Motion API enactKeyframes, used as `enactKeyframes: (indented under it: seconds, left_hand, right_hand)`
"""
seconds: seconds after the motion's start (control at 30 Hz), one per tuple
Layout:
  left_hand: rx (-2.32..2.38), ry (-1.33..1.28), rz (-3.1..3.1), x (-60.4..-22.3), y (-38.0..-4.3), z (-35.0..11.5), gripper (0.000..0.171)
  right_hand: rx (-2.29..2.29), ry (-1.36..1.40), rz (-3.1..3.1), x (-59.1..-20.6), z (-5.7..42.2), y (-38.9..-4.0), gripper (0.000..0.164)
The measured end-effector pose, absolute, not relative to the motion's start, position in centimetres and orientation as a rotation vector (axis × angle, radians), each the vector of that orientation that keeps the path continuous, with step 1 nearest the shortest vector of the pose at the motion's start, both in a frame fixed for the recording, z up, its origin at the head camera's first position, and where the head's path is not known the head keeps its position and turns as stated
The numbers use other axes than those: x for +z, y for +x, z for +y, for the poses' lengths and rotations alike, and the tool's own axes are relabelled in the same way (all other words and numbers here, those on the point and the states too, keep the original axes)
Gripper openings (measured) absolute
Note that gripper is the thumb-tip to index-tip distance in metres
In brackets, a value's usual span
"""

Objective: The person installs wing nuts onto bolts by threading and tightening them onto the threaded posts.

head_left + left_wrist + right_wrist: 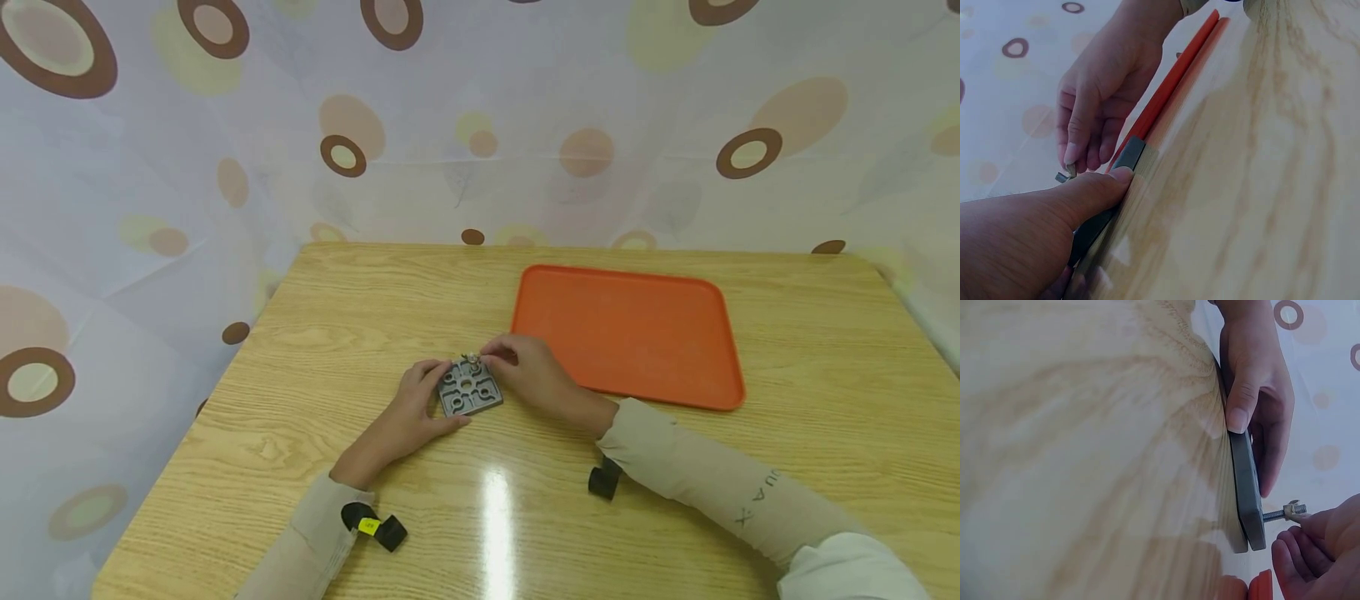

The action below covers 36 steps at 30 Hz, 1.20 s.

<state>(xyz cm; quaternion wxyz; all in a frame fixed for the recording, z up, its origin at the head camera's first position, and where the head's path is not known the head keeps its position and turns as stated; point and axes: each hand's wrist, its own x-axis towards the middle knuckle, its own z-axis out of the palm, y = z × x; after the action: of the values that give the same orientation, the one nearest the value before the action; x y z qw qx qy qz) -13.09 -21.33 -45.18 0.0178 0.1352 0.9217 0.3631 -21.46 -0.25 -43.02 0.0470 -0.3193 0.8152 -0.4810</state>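
A grey square metal plate (477,402) with round bosses and a central hole lies flat on the wooden table. My left hand (411,417) holds it at its left side, thumb on the near edge and fingers at the far left corner. From the plate's far side rises a threaded bolt (1273,516), seen in the right wrist view. A wing nut (1290,511) sits near the bolt's free end. With thumb and fingertips, my right hand (534,375) pinches this wing nut. Part of the nut is hidden behind the fingers in the head view.
An orange tray (637,333) lies behind and to the right of the plate, close to the right forearm. The wooden table (360,308) ends at a patterned cloth (525,192) at the back and left. Black straps with small blocks are on both wrists.
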Motion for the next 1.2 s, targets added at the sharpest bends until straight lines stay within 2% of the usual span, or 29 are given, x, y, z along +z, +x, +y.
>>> enactKeyframes:
  seconds: [0.3,0.73,1.2]
  left_hand:
    - [1.123,0.432,2.878,-45.3,-13.1,-21.3,0.085]
    - [1.121,0.423,2.863,-45.4,-13.3,-21.4,0.086]
    - [1.131,0.409,2.851,-45.1,-13.1,-21.4,0.085]
  right_hand:
    - [-1.453,-0.953,2.496,-43.0,-0.6,-21.3,0.011]
    - [-1.467,-0.928,2.442,-43.0,-1.2,-21.2,0.036]
    - [-1.48,-0.939,2.457,-43.0,-0.8,-21.1,0.031]
